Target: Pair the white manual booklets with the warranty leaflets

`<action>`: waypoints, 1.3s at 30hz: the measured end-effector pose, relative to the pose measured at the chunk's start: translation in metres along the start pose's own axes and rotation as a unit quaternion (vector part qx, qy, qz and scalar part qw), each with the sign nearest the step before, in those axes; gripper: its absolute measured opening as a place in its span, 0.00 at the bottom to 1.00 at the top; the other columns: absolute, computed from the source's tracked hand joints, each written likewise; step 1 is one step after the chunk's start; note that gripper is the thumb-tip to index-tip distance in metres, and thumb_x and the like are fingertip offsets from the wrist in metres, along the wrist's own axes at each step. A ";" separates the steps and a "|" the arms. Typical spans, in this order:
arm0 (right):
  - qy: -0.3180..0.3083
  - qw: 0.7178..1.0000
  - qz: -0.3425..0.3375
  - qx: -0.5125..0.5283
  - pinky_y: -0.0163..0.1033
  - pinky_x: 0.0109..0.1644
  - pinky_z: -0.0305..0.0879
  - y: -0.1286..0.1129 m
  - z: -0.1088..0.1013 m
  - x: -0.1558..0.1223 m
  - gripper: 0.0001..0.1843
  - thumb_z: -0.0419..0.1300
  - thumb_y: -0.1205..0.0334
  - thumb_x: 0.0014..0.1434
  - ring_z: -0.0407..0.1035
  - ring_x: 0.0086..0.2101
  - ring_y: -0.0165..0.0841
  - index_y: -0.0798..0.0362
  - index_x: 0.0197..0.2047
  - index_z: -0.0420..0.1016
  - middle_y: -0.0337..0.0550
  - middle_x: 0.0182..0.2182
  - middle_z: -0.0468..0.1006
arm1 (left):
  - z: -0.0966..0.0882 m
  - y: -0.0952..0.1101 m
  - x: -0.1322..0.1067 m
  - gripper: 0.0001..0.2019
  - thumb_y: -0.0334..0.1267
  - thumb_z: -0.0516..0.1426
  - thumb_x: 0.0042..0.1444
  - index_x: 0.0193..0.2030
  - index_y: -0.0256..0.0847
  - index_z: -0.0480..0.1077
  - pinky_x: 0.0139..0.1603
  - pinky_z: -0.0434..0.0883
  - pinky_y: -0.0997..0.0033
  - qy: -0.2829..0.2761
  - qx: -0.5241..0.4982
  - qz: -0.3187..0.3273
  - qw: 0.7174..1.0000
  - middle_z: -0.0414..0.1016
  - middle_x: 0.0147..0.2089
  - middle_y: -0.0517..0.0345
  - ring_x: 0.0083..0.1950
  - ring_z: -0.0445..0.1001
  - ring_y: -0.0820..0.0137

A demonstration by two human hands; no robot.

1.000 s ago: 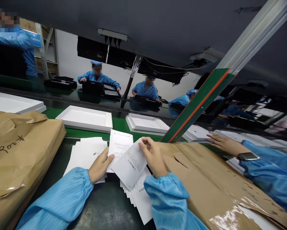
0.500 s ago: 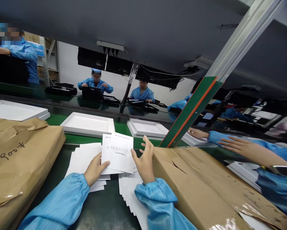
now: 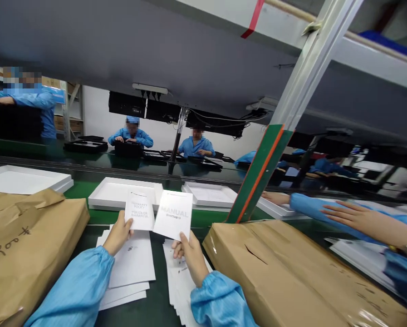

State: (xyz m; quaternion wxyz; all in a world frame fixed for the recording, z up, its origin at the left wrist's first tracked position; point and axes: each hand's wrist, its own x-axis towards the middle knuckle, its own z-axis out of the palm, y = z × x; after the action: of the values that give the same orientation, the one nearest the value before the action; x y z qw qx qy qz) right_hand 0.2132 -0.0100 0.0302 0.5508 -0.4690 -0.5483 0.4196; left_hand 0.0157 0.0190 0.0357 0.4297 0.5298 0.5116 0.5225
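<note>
My left hand (image 3: 119,232) is closed on the lower left edge of a white warranty policy leaflet (image 3: 139,211). In my right hand (image 3: 191,254), a white booklet marked MANUAL (image 3: 174,215) is pinched at its lower right corner. The two papers are held up side by side, their near edges meeting or slightly overlapping. Below my left hand lies a stack of white papers (image 3: 131,263), loosely fanned. Under my right hand a second fanned stack of white booklets (image 3: 176,286) rests on the dark green table.
White shallow boxes (image 3: 104,194) stand in a row on the green belt (image 3: 196,215) ahead. Brown paper packages flank me, left (image 3: 36,250) and right (image 3: 274,272). A slanting post (image 3: 261,172) rises at right, near a co-worker's hands (image 3: 356,220). Other people sit beyond.
The papers, stacked together before, are now apart: the warranty leaflet in my left hand, the manual in my right. My right fingers have closed on the manual. The camera view has tilted upward.
</note>
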 end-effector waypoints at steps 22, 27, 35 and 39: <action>-0.076 0.997 0.021 0.001 0.32 0.16 0.53 -0.002 0.004 0.001 0.19 0.49 0.46 0.46 0.62 0.14 0.28 0.51 0.36 0.54 0.33 0.15 0.67 | -0.045 -0.012 0.060 0.19 0.36 0.43 0.51 0.51 0.39 0.45 0.33 0.66 0.76 0.249 -0.088 0.021 0.964 0.62 0.45 0.49 0.35 0.69 0.76; -0.100 0.994 0.031 0.009 0.28 0.15 0.51 -0.025 0.006 0.037 0.12 0.50 0.56 0.48 0.61 0.14 0.25 0.52 0.34 0.55 0.33 0.16 0.69 | -0.026 -0.036 0.027 0.08 0.33 0.49 0.45 0.34 0.38 0.63 0.40 0.63 0.66 0.201 -0.030 0.054 0.978 0.65 0.36 0.56 0.31 0.67 0.74; -0.026 0.996 0.084 0.012 0.30 0.15 0.59 -0.016 0.029 0.124 0.09 0.57 0.65 0.40 0.63 0.15 0.26 0.52 0.20 0.57 0.36 0.13 0.67 | -0.020 -0.044 0.009 0.08 0.32 0.45 0.46 0.30 0.40 0.64 0.38 0.64 0.67 0.193 0.104 0.111 0.969 0.62 0.34 0.56 0.32 0.65 0.72; 0.006 0.997 0.070 0.024 0.36 0.29 0.67 -0.012 0.028 0.128 0.07 0.55 0.61 0.42 0.69 0.30 0.33 0.51 0.23 0.59 0.43 0.23 0.71 | -0.021 -0.044 0.009 0.09 0.31 0.44 0.47 0.31 0.40 0.63 0.37 0.64 0.69 0.198 0.137 0.111 0.964 0.62 0.35 0.56 0.32 0.65 0.73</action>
State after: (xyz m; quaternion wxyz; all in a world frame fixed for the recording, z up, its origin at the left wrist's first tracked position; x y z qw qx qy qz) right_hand 0.1908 0.1144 0.0679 0.5344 -0.4953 -0.5008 0.4673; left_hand -0.0102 0.0311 -0.0050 0.1827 0.5227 0.5914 0.5863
